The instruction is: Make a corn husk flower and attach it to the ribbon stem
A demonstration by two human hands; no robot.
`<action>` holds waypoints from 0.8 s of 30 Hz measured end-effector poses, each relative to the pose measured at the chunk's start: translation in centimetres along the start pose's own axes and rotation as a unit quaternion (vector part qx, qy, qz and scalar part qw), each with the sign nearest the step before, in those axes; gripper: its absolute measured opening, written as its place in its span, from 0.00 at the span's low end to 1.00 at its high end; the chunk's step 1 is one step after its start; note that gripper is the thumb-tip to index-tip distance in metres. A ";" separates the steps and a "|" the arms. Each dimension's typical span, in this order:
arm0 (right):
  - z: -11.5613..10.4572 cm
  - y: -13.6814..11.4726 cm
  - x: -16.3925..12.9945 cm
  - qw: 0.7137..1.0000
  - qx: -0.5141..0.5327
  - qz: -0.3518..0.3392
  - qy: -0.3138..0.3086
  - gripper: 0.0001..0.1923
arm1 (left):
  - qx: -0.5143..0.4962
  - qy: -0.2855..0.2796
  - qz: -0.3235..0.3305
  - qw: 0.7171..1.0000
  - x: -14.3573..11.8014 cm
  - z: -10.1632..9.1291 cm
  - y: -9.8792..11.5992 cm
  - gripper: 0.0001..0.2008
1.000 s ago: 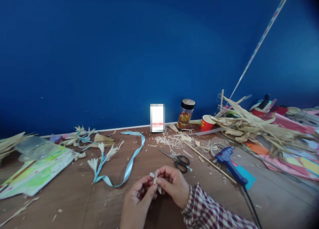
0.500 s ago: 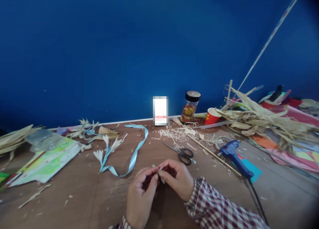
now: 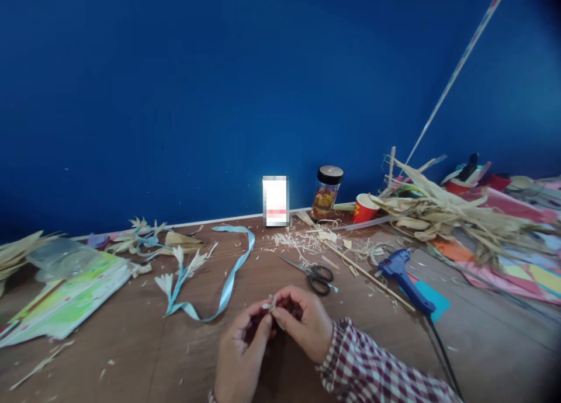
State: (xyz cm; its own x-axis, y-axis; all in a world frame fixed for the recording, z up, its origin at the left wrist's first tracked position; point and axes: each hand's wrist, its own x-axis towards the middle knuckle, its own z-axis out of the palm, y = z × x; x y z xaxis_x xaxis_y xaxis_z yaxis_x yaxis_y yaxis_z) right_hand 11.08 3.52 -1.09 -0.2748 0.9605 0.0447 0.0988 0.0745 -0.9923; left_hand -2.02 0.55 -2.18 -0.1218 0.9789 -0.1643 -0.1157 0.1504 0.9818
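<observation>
Head view: both hands [image 3: 274, 333] pinch small pale husk flower [image 3: 272, 305], petals pointed.

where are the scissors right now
In the head view the scissors lie on the brown table just beyond the right hand, between the light blue ribbon and the blue glue gun.

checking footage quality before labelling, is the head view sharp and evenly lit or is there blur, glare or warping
Head view: the two hands, left hand and right hand, are soft with slight blur around the small pale husk piece; the corners darken, the brown wooden table bows at its edges from lens warp; a pixelated white rectangle masks something at the blue wall.
</observation>
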 end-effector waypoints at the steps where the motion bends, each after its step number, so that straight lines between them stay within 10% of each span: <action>1: 0.0 0.0 0.0 1.000 0.002 -0.002 0.000 0.07 | 0.003 0.003 0.003 1.000 0.0 0.0 0.0 0.13; 24: 0.8 0.5 -0.4 0.999 -0.002 -0.006 -0.036 0.06 | -0.023 0.046 0.023 0.998 0.3 0.2 -0.5 0.13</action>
State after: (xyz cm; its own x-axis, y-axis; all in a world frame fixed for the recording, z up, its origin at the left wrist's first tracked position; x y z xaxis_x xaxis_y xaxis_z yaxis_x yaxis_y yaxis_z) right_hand 10.48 2.99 -1.74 -0.3450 0.9374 0.0480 0.0986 0.0871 -0.9913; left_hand -1.81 0.75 -2.68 -0.2185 0.9673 -0.1284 -0.1518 0.0962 0.9837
